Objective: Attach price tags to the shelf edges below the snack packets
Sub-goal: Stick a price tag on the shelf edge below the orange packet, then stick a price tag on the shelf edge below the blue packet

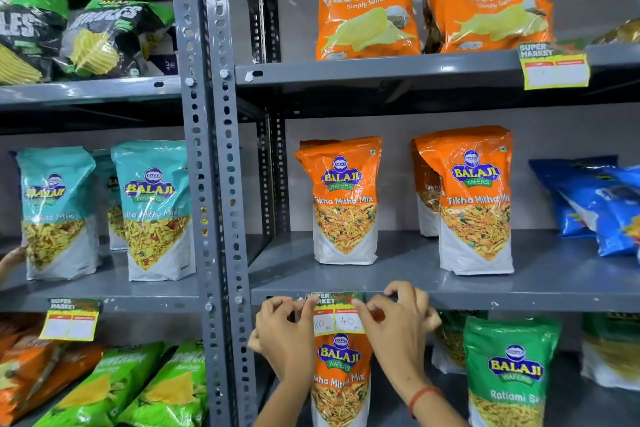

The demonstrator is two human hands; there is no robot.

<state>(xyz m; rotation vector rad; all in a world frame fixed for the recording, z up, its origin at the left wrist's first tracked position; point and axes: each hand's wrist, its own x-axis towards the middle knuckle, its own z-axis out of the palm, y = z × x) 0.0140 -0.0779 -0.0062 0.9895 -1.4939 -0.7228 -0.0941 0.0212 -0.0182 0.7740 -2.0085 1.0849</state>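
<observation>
A yellow and green price tag (337,315) marked 80 and 40 lies against the grey shelf edge (485,300) below an orange Tikha Mitha Mix packet (343,201). My left hand (284,336) presses the tag's upper left corner with its thumb. My right hand (398,326) pinches the tag's upper right corner. A second orange packet (476,201) stands on the same shelf to the right.
Two more price tags hang on shelf edges, one at the lower left (71,319) and one at the upper right (554,66). Grey slotted uprights (214,184) split the two shelf bays. Snack packets fill every shelf, including a green one (509,371) below right.
</observation>
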